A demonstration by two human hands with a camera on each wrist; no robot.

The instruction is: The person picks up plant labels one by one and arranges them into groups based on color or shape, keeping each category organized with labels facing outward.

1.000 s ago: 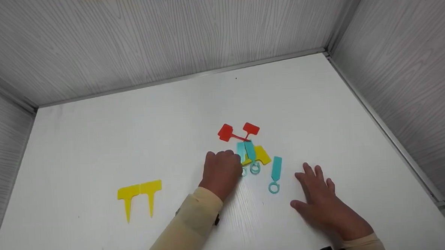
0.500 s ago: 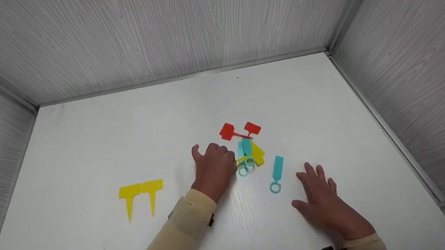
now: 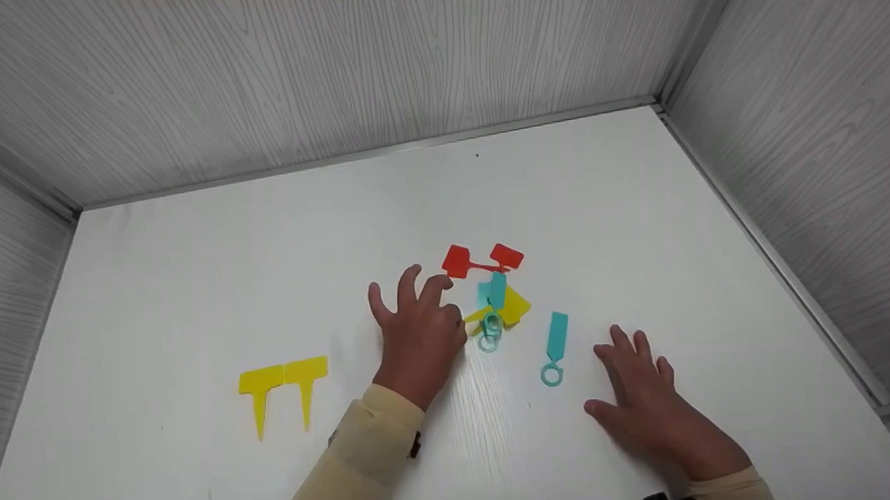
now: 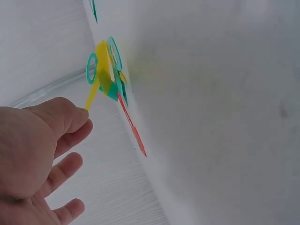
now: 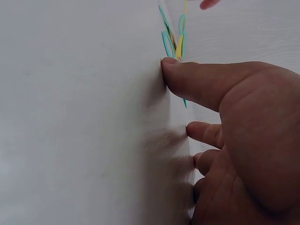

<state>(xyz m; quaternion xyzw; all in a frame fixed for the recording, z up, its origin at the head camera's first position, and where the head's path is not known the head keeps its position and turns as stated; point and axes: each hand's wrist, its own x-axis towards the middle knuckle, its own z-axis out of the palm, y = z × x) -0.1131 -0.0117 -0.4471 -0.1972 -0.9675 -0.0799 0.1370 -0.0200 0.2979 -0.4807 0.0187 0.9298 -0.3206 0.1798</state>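
Note:
My left hand [image 3: 423, 341] pinches the pointed stem of a yellow T-shaped plant label [image 4: 92, 96] between thumb and index finger, its other fingers spread. In the left wrist view the label's head is raised, with teal ring tags [image 4: 91, 69] hanging about it. The head view shows a teal tag [image 3: 498, 289] lying across the yellow label. Just beyond, red plant labels [image 3: 457, 261] lie on the white table. My right hand [image 3: 643, 407] rests with fingers spread, fingertips at the tabletop, to the right of a lone teal ring tag [image 3: 558, 337].
Two yellow T-shaped labels [image 3: 305, 371] lie side by side to the left on the white table [image 3: 266, 273]. Grey wood-grain panels [image 3: 332, 74] wall the table at the back and both sides.
My left hand has drawn slightly left and its outer fingers have spread out. The yellow label and the teal tags on it have shifted. My right hand stays put.

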